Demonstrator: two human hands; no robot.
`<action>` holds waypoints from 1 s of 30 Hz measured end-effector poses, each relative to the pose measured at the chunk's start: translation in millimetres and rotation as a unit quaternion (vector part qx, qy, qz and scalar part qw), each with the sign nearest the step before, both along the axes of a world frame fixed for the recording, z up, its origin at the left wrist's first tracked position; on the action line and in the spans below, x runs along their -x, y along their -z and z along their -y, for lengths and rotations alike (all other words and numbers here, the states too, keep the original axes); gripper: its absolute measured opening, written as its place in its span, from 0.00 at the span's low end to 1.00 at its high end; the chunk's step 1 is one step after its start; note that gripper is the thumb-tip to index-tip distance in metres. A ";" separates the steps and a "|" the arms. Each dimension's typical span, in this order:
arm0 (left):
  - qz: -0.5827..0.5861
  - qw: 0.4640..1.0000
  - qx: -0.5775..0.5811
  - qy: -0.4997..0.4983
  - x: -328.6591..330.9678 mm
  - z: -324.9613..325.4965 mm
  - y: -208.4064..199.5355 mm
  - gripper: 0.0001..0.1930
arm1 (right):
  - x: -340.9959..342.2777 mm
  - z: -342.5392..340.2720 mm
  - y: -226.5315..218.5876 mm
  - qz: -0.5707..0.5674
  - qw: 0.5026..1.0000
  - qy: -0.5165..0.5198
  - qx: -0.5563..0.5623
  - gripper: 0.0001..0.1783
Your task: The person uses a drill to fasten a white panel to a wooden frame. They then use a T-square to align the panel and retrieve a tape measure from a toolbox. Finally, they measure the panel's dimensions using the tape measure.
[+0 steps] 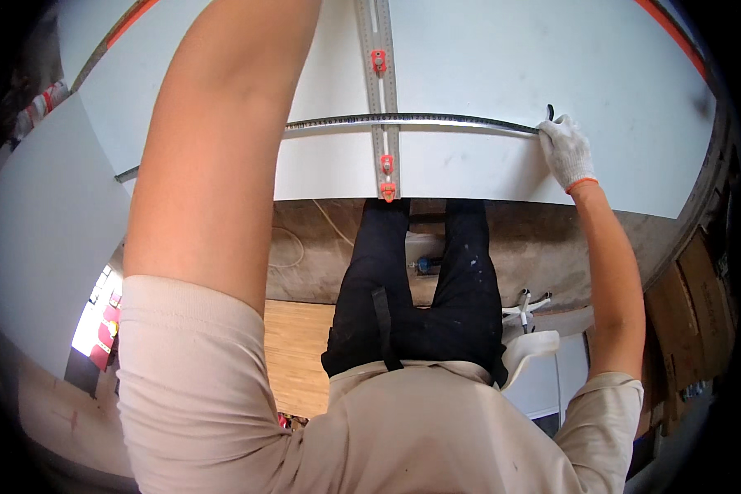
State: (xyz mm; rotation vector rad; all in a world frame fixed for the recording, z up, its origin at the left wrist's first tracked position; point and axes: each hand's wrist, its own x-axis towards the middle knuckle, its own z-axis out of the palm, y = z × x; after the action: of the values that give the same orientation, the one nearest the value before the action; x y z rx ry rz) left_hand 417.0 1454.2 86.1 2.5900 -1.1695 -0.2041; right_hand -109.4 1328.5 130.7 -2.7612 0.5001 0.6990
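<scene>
My right hand (566,154), in a white knit glove with an orange cuff, is closed at the right end of a long, thin steel ruler (436,120). A small curved dark piece (551,112) sticks up just past its fingers; I cannot make out what it is. The ruler runs sideways over a large white board (486,169) and passes behind my left forearm. It crosses a slotted metal guide rail (389,99) with red sliding stops (387,164), which lies lengthwise on the board. My left arm (214,123) reaches forward over the board, its hand beyond the upper edge.
Another pale panel (41,239) stands at the left. Cardboard boxes (692,309) are stacked at the right. Behind me are a white chair (531,350) with a wheeled base nearby and a wood-look floor area (296,354). A thin cable (292,247) lies on the concrete floor.
</scene>
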 end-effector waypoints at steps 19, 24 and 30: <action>-0.204 0.976 0.038 -0.062 33.4 21.9 -23.6 0.18 | 36.3 24.7 6.3 -0.006 1.000 0.020 -0.005 0.08; 0.055 0.993 0.084 0.059 -5.7 -6.7 26.9 0.19 | 28.3 33.6 5.8 0.004 1.000 -0.002 -0.003 0.08; -0.147 0.987 0.052 -0.045 36.8 12.8 -21.7 0.18 | 37.8 35.8 2.8 -0.008 1.000 0.009 -0.009 0.08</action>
State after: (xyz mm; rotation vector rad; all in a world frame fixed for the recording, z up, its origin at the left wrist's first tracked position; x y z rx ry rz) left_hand 380.2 1441.4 107.8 2.4131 -0.9301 -0.4731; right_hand -147.3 1292.7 127.9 -2.7340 0.5183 0.7198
